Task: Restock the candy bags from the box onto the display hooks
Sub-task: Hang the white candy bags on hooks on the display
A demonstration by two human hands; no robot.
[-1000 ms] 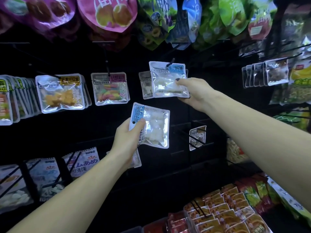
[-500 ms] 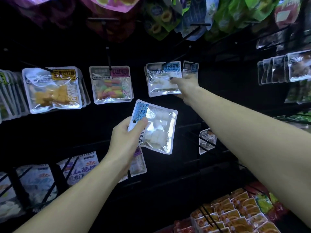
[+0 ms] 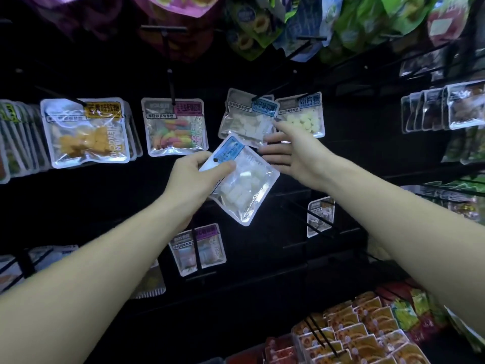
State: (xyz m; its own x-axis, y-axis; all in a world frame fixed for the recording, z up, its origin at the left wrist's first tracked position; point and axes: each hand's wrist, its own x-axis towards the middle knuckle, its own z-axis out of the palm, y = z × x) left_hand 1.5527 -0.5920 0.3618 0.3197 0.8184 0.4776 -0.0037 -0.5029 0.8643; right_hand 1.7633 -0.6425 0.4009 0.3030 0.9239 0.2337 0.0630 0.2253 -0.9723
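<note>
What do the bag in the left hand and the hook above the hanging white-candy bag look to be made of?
The held bag in the left hand looks like glossy clear plastic film with silvery sealed edges: it glares and shows white pieces inside, and the blue label looks printed. The hook looks like thin, dark-coated metal wire, though the dim light leaves that open.

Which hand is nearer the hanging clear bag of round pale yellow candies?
Right. The right hand reaches up to the yellow-candy bag's lower left corner; the left hand is lower left, holding another bag.
</note>
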